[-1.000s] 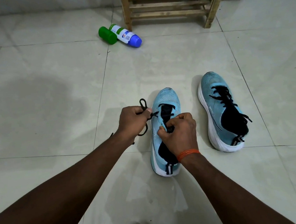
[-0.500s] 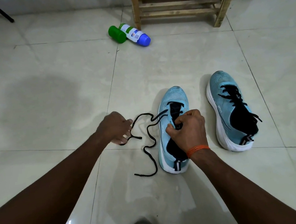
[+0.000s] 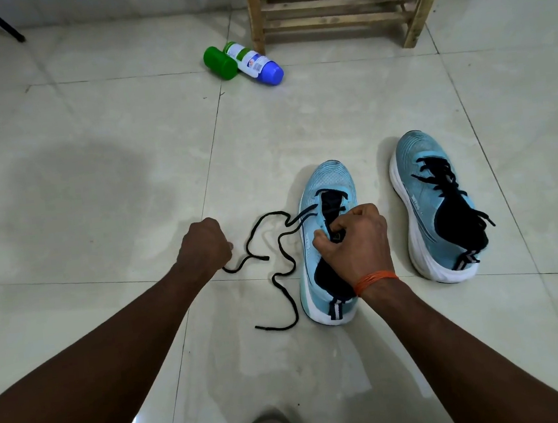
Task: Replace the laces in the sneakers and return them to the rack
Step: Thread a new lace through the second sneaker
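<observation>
Unlacing is judged under way: the near sneaker (image 3: 326, 180) is gripped by the right hand (image 3: 351, 241), its black lace (image 3: 271, 215) trailed toward the curled left hand (image 3: 204, 246), hold untellable. Next, it must be pulled free.

- Left hand (image 3: 204, 246): fingers curled under, knuckles up, forearm stretched forward; can't tell if it holds anything.
- Right hand (image 3: 353, 241): fingers curled, gripping sneaker (image 3: 327, 180).
- Both forearms bare.
</observation>
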